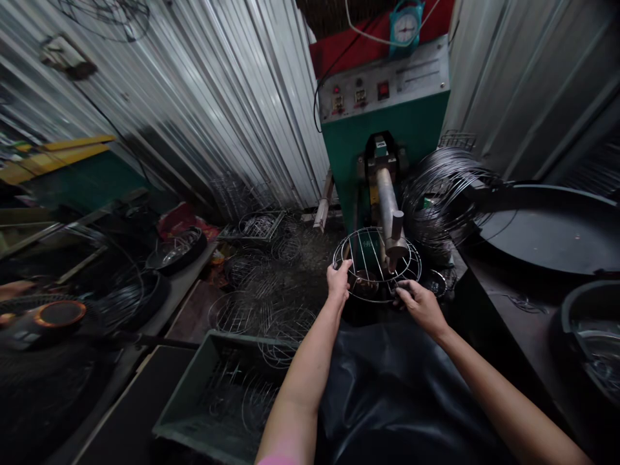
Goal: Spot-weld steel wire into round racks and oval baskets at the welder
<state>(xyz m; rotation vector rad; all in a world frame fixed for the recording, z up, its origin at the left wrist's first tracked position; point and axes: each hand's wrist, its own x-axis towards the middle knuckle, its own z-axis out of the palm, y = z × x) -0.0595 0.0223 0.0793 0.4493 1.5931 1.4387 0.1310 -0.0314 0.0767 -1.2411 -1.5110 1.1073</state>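
A round wire rack [369,253] of rings and parallel bars is held under the metal arm [387,200] of a green machine [387,113]. My left hand [338,280] grips its left rim, thumb on top. On the near right side, my right hand [416,301] is closed at the rim, thumb and fingers pinched together; a small dark part shows by the fingertips, too small to make out. The arm's lower tip is over the right part of the rack.
Wire coils [448,194] and a large dark pan [552,226] are on the right. A green crate [184,394] with wire pieces stands at lower left, near piled wire racks [261,278]. Another person's hand [14,290] shows at far left.
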